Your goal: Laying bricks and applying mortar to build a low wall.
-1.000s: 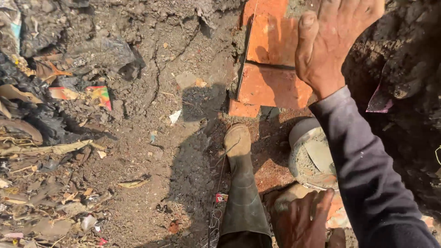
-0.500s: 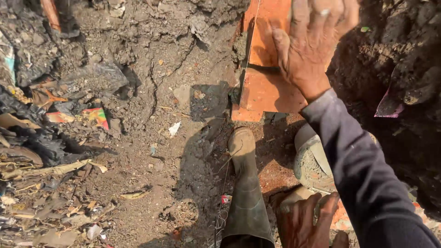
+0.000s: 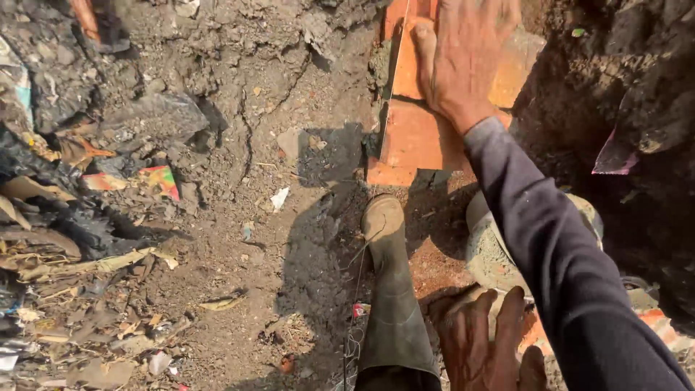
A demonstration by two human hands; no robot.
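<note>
My right hand (image 3: 463, 58) lies flat, palm down, on an orange brick (image 3: 517, 72) at the top of the head view, thumb along the brick's left side. A second orange brick (image 3: 413, 141) lies just below it, in a row set into the earth. My dark sleeve (image 3: 565, 268) runs down to the lower right. My left hand (image 3: 478, 347) rests at the bottom with fingers spread and nothing in it, beside broken orange brick pieces (image 3: 651, 322). My muddy rubber boot (image 3: 391, 289) stands between the hands.
A grey, mortar-caked pan (image 3: 485, 253) sits under my right arm. A thin taut string (image 3: 394, 65) runs along the bricks' left edge. Rubbish, wrappers and dry leaves (image 3: 72, 217) cover the left side. A dark earth bank (image 3: 637, 72) rises on the right.
My right hand slid left and flattened onto the upper brick. The view drifted, so the boot and pan now sit lower in the frame. The left hand stayed low.
</note>
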